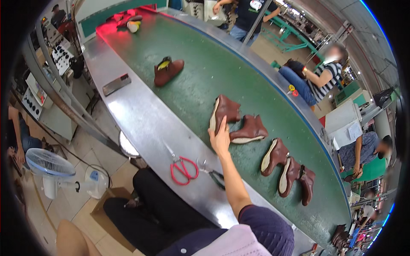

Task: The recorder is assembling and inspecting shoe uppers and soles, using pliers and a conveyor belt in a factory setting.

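My right hand (220,137) reaches over the metal edge onto the green belt, its fingers against the lower end of a brown ankle boot (227,109) lying on its side. The boot's pale sole faces left, and my thumb and fingers close round it. Just right of the hand lies another brown boot (252,128) with a pale sole. Further right are a brown boot (275,155) and a close pair, one boot (288,176) with its pale sole showing and one darker boot (307,184). My left hand is out of view; only bare skin shows at the lower left.
Red-handled scissors (184,170) and dark-handled pliers (217,178) lie on the metal ledge (145,115), with a grey metal block (116,84) further up. Another boot (168,71) stands farther along the belt. A fan (50,164) stands left; people sit across the belt.
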The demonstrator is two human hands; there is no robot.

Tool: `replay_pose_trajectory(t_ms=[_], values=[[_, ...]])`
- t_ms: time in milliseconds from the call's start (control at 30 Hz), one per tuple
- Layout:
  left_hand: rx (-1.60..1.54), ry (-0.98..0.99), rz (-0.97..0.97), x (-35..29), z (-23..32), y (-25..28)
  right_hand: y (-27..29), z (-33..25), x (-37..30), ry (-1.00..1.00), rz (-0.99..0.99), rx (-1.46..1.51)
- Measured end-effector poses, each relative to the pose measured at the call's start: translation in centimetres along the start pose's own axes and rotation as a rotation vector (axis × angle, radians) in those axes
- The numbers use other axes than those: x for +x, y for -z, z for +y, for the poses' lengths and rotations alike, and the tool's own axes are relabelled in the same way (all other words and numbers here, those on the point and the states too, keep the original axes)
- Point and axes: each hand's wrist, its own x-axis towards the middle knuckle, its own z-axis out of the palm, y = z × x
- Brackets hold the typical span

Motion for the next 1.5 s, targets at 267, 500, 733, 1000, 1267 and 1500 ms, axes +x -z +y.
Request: replay_pose_trajectory(t_ms=[267,500,733,1000,1267,1500], values=[[0.130,0.107,-0.021,0.1,1.8,2.5,-0.7,-5.2,0.7,0.270,0.087,-0.090],[0.209,0.188,0.044,-0.1,0.1,2.9,-5.6,-7.8,5.1,0.350,-0.111,0.030],[0.523,0.812,-0.397,-9.5,-4.1,3.6,-8.7,-12.9,14.4,0.602,-0.130,-0.001],[0.643,1.074,-0.616,-27.7,-5.0,0.0,-15.3,-17.0,18.2,0.556,-0.209,0.035],[0.556,1.143,-0.420,-27.5,-6.1,-0.6,-15.2,-13.1,18.0,0.338,-0.180,0.084],[0.555,1.118,-0.385,-27.4,-6.5,-0.9,-8.9,-13.4,13.5,0.242,-0.257,0.531]])
